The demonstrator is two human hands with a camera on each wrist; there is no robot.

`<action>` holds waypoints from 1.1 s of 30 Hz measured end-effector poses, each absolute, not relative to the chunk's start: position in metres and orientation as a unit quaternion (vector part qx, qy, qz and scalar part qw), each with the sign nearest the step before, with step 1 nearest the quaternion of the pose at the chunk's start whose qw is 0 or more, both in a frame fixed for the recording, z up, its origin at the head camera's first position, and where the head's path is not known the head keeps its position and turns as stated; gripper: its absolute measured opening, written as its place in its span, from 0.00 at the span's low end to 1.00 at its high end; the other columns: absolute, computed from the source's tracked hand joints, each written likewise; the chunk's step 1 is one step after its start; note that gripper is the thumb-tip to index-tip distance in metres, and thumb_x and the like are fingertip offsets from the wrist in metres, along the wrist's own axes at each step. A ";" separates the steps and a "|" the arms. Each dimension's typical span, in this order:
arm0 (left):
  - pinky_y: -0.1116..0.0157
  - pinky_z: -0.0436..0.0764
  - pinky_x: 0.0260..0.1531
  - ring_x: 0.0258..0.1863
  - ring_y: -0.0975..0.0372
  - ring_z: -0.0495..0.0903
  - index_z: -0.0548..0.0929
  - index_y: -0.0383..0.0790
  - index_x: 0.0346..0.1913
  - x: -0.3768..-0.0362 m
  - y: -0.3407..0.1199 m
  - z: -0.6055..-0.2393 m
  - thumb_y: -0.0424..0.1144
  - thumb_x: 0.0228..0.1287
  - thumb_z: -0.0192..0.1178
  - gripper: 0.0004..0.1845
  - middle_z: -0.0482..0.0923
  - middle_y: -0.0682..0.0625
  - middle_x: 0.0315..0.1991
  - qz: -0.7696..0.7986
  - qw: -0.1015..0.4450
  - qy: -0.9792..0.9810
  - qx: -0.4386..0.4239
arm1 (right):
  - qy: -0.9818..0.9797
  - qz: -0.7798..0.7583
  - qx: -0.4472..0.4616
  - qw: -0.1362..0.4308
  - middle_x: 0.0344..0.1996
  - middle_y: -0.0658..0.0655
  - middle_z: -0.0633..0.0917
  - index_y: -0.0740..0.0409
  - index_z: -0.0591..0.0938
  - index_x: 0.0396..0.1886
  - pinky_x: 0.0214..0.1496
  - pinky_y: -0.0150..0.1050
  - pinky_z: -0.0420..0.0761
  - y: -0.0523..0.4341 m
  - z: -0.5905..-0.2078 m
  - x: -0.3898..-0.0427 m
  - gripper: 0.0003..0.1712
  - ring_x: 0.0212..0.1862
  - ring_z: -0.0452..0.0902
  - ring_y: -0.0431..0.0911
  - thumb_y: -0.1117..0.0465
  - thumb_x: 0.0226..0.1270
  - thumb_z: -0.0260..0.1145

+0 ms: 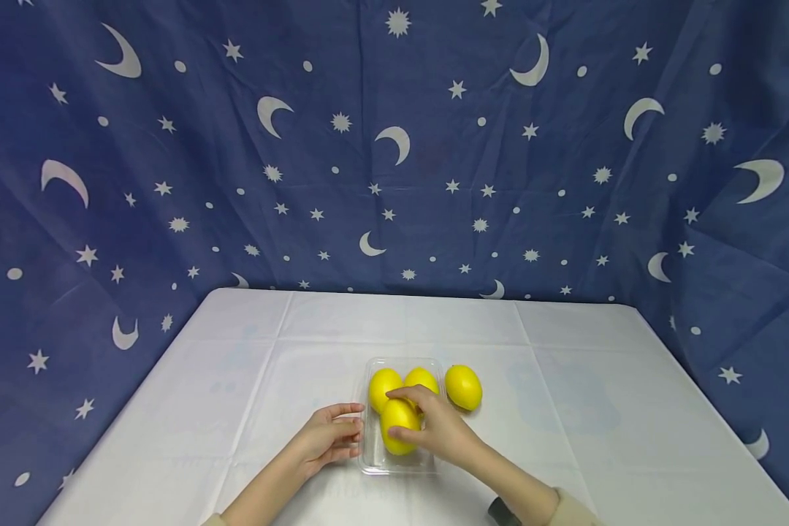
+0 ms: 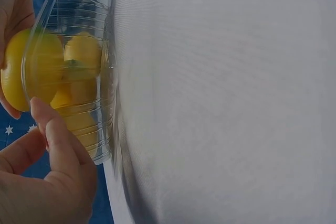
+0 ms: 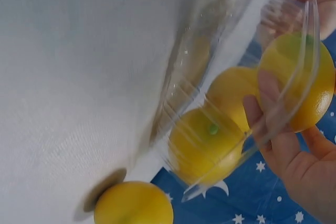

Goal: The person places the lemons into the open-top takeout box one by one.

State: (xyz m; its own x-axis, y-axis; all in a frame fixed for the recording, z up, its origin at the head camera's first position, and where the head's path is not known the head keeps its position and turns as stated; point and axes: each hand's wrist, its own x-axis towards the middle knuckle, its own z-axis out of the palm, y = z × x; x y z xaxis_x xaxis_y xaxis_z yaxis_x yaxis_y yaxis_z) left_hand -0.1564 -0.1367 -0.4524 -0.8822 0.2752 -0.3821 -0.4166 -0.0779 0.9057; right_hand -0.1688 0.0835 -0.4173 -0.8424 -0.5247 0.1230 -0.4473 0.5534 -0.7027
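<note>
On the white-clothed table [image 1: 250, 380], near its middle: four lemons counted, three sitting in one clear plastic tray [image 1: 371, 460], one loose lemon [image 1: 463, 386] lying just beside the tray's right rim. My right hand [image 1: 437, 427] is curling fingers and thumb around the nearest lemon [image 1: 397, 425] in the tray. My left hand [image 1: 329, 437] is resting straight fingers against the tray's left wall. Bare cloth is lying open all around; table edges well apart.
</note>
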 end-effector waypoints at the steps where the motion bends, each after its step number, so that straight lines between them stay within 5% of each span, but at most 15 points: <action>1: 0.70 0.85 0.34 0.30 0.67 0.78 0.63 0.28 0.64 -0.156 -0.136 -0.452 0.32 0.65 0.56 0.26 0.77 0.54 0.33 0.732 0.236 0.637 -0.055 | 0.879 -0.384 -0.277 0.055 0.54 0.56 0.80 0.56 0.76 0.56 0.56 0.47 0.79 0.083 -0.418 -0.169 0.27 0.54 0.75 0.49 0.52 0.58 0.70; 13: 0.71 0.85 0.33 0.29 0.67 0.78 0.63 0.28 0.63 -0.156 -0.135 -0.452 0.33 0.65 0.57 0.26 0.77 0.54 0.32 0.731 0.234 0.638 -0.061 | 0.872 -0.396 -0.276 0.080 0.55 0.57 0.78 0.57 0.74 0.58 0.61 0.50 0.76 0.077 -0.423 -0.164 0.30 0.57 0.74 0.52 0.53 0.57 0.70; 20: 0.71 0.85 0.33 0.29 0.68 0.78 0.63 0.28 0.63 -0.156 -0.135 -0.451 0.33 0.64 0.57 0.27 0.77 0.54 0.32 0.731 0.236 0.638 -0.060 | 0.879 -0.381 -0.275 0.076 0.48 0.54 0.76 0.55 0.74 0.56 0.50 0.40 0.79 0.074 -0.426 -0.163 0.28 0.46 0.73 0.44 0.52 0.56 0.70; 28: 0.71 0.85 0.32 0.29 0.68 0.77 0.64 0.29 0.63 -0.157 -0.134 -0.453 0.34 0.64 0.58 0.27 0.76 0.54 0.31 0.730 0.237 0.638 -0.068 | 0.881 -0.377 -0.274 0.082 0.48 0.53 0.77 0.54 0.75 0.55 0.51 0.38 0.79 0.072 -0.432 -0.162 0.29 0.47 0.73 0.43 0.52 0.55 0.71; 33: 0.71 0.85 0.32 0.29 0.67 0.77 0.64 0.29 0.62 -0.156 -0.133 -0.453 0.34 0.64 0.58 0.26 0.76 0.54 0.32 0.731 0.235 0.637 -0.068 | 0.877 -0.380 -0.281 0.093 0.43 0.54 0.73 0.54 0.75 0.57 0.36 0.28 0.73 0.073 -0.434 -0.160 0.28 0.36 0.68 0.39 0.54 0.57 0.70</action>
State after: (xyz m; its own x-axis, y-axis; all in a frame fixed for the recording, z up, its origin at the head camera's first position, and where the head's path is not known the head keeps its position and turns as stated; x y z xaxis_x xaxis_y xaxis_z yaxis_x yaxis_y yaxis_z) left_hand -0.1564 -0.1334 -0.4531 -0.8807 0.2570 -0.3980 -0.4292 -0.0771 0.8999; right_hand -0.1601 0.0727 -0.4338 -0.8253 -0.5625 0.0504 -0.4215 0.5540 -0.7179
